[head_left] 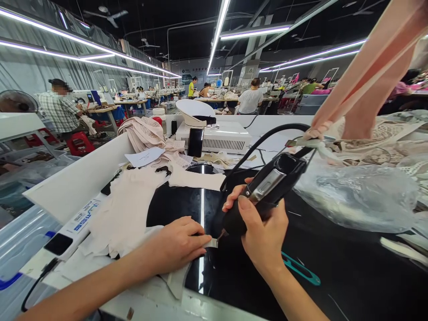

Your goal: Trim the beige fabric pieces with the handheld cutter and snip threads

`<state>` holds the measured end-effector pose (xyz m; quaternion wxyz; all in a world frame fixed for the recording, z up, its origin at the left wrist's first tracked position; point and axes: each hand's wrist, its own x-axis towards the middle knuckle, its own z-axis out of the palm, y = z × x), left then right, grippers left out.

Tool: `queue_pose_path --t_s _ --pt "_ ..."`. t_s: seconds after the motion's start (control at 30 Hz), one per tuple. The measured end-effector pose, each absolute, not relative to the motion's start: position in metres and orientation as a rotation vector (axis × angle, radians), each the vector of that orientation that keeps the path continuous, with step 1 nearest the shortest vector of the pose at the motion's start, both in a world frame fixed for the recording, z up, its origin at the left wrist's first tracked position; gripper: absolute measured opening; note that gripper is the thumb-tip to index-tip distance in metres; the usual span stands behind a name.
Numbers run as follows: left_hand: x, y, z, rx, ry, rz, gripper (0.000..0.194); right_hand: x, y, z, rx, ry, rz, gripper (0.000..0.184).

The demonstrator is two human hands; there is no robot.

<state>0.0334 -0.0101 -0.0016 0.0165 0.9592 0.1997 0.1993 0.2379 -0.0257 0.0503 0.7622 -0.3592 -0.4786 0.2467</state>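
Observation:
My right hand (264,227) is closed around a black corded hand tool (272,178) with a metal plate on its side. The tool leans over a glossy black work surface (174,203), its narrow tip pointing down. My left hand (182,243) lies low on the surface, fingers together, pinching and pressing a small pale fabric strip (212,243). Tool tip and strip end are very close; whether they touch is unclear. Beside my left forearm lie pale pink fabric pieces (129,207). A flat teal slotted tool (302,269) rests near my right wrist, partly hidden by it.
Pink cloth bands (363,71) run from above down to the tool's cord end. A clear plastic bag (357,196) and lace pieces lie right. Behind stand a phone (195,142) and a white vented box (217,136). People sit at machines farther off.

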Motion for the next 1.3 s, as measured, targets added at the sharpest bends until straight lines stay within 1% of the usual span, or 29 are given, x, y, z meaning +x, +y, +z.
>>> queue_pose_path --t_s 0.1,0.23,0.4,0.63,0.73,0.9,1.1,1.3 --pt "0.028 -0.012 -0.001 2.969 0.616 0.646 0.02 0.239 -0.029 0.052 -0.799 -1.037 0.529 0.032" --pt "0.022 -0.017 -0.001 2.974 0.618 0.697 0.025 0.241 -0.033 0.053 -0.798 -1.033 0.53 0.033" --pt "0.018 -0.02 -0.003 2.976 0.633 0.757 0.029 0.241 -0.034 0.053 -0.794 -1.009 0.531 0.039" --pt "0.016 -0.019 -0.01 3.018 0.705 0.754 0.024 0.244 -0.033 0.054 -0.827 -0.999 0.516 0.046" --pt "0.017 -0.021 -0.01 3.047 0.717 0.734 0.023 0.244 -0.034 0.054 -0.819 -0.983 0.519 0.045" --pt "0.019 -0.022 -0.004 3.06 0.656 0.712 0.024 0.244 -0.035 0.054 -0.811 -0.986 0.518 0.037" --pt "0.022 -0.023 0.002 2.999 0.582 0.597 0.029 0.245 -0.035 0.054 -0.797 -0.968 0.542 0.038" --pt "0.021 -0.023 0.002 3.029 0.574 0.63 0.027 0.244 -0.036 0.056 -0.8 -0.959 0.548 0.037"
